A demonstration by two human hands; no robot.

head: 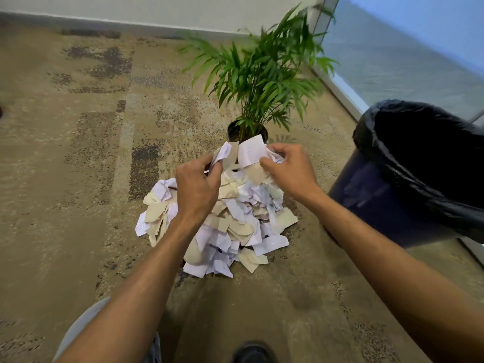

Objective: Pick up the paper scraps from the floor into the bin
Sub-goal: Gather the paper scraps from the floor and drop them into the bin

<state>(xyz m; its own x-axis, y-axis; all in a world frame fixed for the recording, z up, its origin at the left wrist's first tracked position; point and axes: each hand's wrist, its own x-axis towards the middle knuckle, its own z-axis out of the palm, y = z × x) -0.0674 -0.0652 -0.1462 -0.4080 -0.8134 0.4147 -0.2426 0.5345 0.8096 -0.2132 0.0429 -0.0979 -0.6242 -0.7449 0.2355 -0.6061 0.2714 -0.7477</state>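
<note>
A heap of white and beige paper scraps (235, 231) lies on the carpet in front of me. Above its far side both hands hold a bunch of scraps (248, 153) between them. My left hand (196, 187) grips the bunch's left side with curled fingers. My right hand (290, 169) grips its right side, with a crumpled white piece under the fingers. The bin (379, 195), dark blue with a black liner, stands to the right of the heap, its open mouth facing up and empty as far as I can see.
A potted palm (262, 82) in a black pot stands just behind the heap. A glass wall with a metal frame (340, 93) runs along the right, behind the bin. A white wall borders the carpet at the back. My knee (83, 331) and shoe (251, 352) are at the bottom.
</note>
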